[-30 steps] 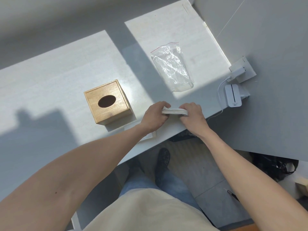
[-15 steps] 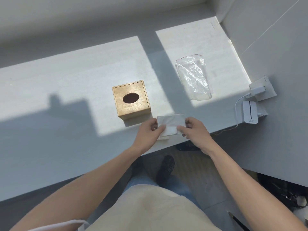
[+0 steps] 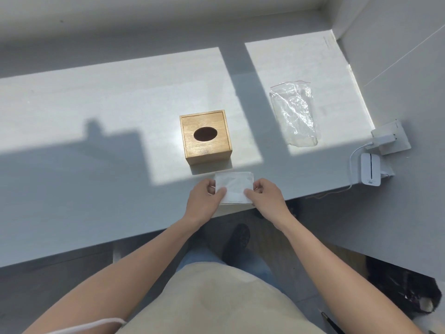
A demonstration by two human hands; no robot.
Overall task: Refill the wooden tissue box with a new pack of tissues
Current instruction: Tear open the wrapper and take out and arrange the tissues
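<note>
The wooden tissue box (image 3: 206, 137) stands upright on the white table (image 3: 96, 131), its dark oval slot facing up. Just in front of it, near the table's front edge, a white stack of tissues (image 3: 234, 188) is held flat between both hands. My left hand (image 3: 204, 200) grips its left side with the thumb on top. On the stack's right side, my right hand (image 3: 266, 197) has its thumb on top too. Beneath the stack a flat white piece shows at the table edge.
An empty clear plastic bag (image 3: 295, 114) lies at the back right in the sun. A white plug and socket (image 3: 387, 138) and a small white device (image 3: 369, 171) with a cable sit at the right edge. The wall rises on the right.
The tissue stack has turned from edge-on to flat, top face up, and sits closer to the box. The view has shifted, so the box appears further right.
</note>
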